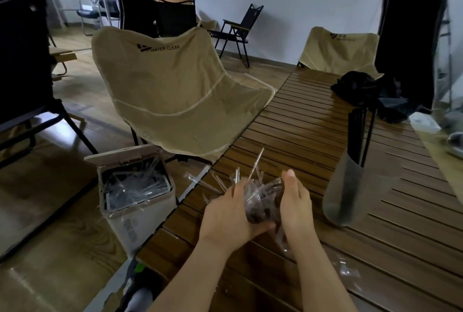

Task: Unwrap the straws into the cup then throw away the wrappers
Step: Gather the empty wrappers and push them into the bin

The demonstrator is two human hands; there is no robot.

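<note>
stray wrappers [347, 269]: a few clear scraps sit on the desk [313, 121] close to the person, just right of the right forearm. Easy to miss, so I'd sweep those up too before calling it done.

left hand [226, 214]: cupped round the left side of the wrapper bundle [260, 197], thumb tucked under it, so it's actually gripping the wad. Seems like the one doing the squeezing.

right hand [295, 201]: fingers look pretty straight, palm pressed flat against the right side of the bundle. More of a push than a grip.

wrapper bundle: a springy clump of clear film between both palms, just above the desk's near-left edge, with ends poking up and out to the left. My guess is it'll spring open if squeezed loosely, so press it tight before moving.

loose ends [198, 179]: a couple of strips stick out past the desk edge. Tuck them in or they'll probably drop on the floor.

bin [136, 191]: on the floor just left of the desk, lid up, already full of clear wrappers with some hanging over the rim. I'd carry the wad low and push it down in, not toss it.

cup [350, 186]: grey, standing on the desk to the right, black straws [360, 134] upright in it. Looks like the unwrapping is done.
</note>
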